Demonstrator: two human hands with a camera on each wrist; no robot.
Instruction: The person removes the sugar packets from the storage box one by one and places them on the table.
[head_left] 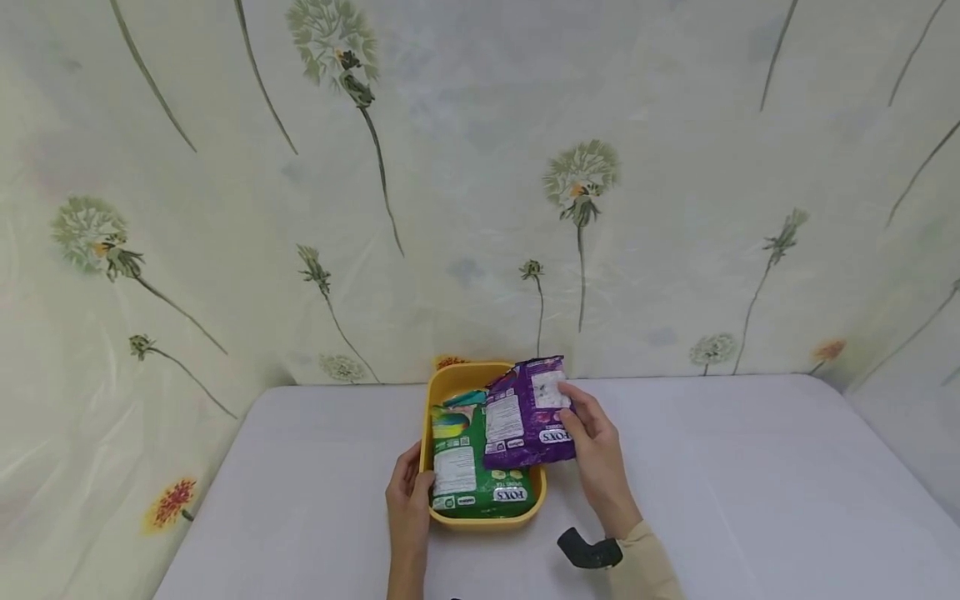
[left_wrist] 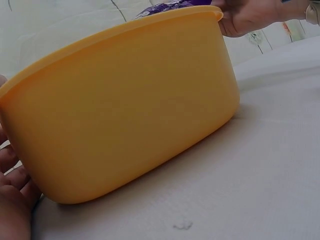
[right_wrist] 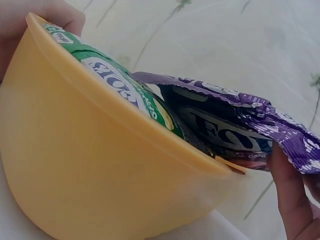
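Observation:
A yellow plastic tub point(head_left: 486, 524) stands on the table, its plain side wall point(left_wrist: 125, 110) filling the left wrist view. My left hand point(head_left: 408, 496) grips its left side, thumb at the rim and fingers along the outer wall. Inside lies a green candy bag point(head_left: 487, 454) marked FOX'S. My right hand point(head_left: 602, 458) pinches the right edge of a purple FOX'S candy bag point(head_left: 517, 425). This bag is tilted over the tub's right rim and overlaps the green bag in the head view. Behind the green bag, a bit of teal wrapper point(head_left: 467, 399) shows.
A white cloth point(head_left: 750, 483) covers the table. Behind it hangs a pale curtain point(head_left: 465, 183) with a dandelion print, close to the tub's far end. A black curved piece point(head_left: 588, 553) sits at my right wrist, by the beige sleeve point(head_left: 643, 567).

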